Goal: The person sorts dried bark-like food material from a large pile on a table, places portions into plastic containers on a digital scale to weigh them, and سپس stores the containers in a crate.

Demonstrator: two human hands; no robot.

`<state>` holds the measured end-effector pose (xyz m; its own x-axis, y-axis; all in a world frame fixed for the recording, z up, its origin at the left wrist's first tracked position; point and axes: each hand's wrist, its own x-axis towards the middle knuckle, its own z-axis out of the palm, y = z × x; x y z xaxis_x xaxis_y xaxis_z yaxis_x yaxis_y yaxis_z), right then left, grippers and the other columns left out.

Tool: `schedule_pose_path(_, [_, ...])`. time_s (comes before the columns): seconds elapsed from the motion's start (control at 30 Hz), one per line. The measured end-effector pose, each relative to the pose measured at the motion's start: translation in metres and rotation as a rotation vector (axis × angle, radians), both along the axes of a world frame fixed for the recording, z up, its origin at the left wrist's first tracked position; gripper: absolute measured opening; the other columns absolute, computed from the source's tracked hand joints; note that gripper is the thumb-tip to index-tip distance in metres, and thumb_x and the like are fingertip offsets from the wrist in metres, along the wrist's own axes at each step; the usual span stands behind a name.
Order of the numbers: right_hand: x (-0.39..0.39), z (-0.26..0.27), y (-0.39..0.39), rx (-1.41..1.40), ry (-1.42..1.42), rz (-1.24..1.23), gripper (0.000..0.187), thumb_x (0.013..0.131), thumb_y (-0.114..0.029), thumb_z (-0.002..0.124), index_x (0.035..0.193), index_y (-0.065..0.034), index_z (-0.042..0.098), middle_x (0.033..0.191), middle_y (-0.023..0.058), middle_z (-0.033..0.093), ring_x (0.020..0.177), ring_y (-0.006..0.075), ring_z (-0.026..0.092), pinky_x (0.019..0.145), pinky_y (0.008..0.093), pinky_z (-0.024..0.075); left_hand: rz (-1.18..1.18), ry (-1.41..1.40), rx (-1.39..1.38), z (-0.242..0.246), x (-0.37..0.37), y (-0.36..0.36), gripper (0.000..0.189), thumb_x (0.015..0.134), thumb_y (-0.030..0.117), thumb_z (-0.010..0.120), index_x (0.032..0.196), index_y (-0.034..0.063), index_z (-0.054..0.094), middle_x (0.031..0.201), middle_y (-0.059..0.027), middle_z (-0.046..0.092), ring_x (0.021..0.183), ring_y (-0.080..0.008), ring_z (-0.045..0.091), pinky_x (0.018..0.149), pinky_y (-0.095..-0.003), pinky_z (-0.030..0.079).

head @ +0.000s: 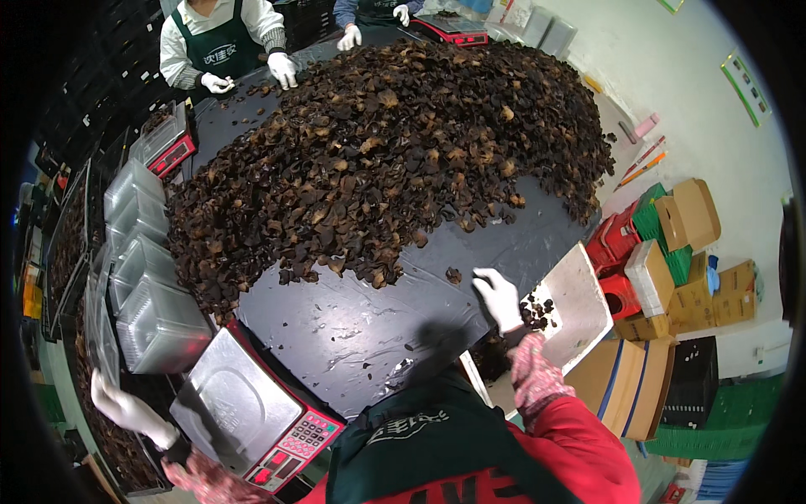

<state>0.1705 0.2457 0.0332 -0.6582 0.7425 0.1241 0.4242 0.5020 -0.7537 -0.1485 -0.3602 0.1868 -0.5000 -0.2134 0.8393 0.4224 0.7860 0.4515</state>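
Note:
My left hand, in a white glove, is at the lower left beside the weighing scale. Its fingertips reach the lower end of upright clear plastic lids; whether they grip one cannot be told. Stacked clear plastic trays stand just beyond. My right hand, also gloved, is over the table's right edge with fingers apart and nothing visible in them. Close to its fingertips lies one loose piece of dried black fungus. The large fungus heap spreads over the black-covered table.
A white foam box with fungus pieces adjoins the table's right edge. Across the table are two co-workers in gloves, one co-worker's hand at the heap. More scales stand at the edges. Cartons and red crates are stacked right.

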Motion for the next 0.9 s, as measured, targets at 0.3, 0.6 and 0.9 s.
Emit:
schedule_pose_path(0.3, [-0.039,-0.039,0.012,-0.593,-0.01,0.07,0.017,0.095,-0.025,0.061,0.093,-0.0095,0.069,0.07,0.003,0.066,0.055,0.0126,0.058,0.051,0.0269,0.0429,-0.048,-0.055,-0.514,-0.067,0.231,0.047,0.016,0.089,0.002,0.063,0.103,0.0048,0.058,0.098,-0.0086,0.059,0.105,-0.0315,0.059,0.099,-0.0501,0.041])
schedule_pose_path(0.6, [-0.067,0.027,-0.045,-0.984,0.26,0.419,0.02,0.103,-0.024,0.053,0.096,-0.0061,0.061,0.071,-0.0036,0.055,0.052,0.0015,0.039,0.045,0.0192,0.0263,0.026,-0.334,-0.416,-0.116,0.274,0.09,0.02,0.092,0.008,0.057,0.112,0.0044,0.054,0.116,-0.013,0.053,0.123,-0.0357,0.046,0.106,-0.0529,0.035])
schedule_pose_path(0.9, [-0.103,0.082,-0.152,0.695,0.01,1.031,0.015,0.081,-0.023,0.066,0.094,-0.0146,0.069,0.098,-0.0003,0.068,0.089,0.0187,0.062,0.077,0.0345,0.0472,-1.168,-1.454,2.163,-0.103,0.195,0.31,0.066,0.101,0.056,0.044,0.141,0.0027,0.044,0.138,-0.0158,0.053,0.123,-0.0304,0.056,0.105,-0.0459,0.045])
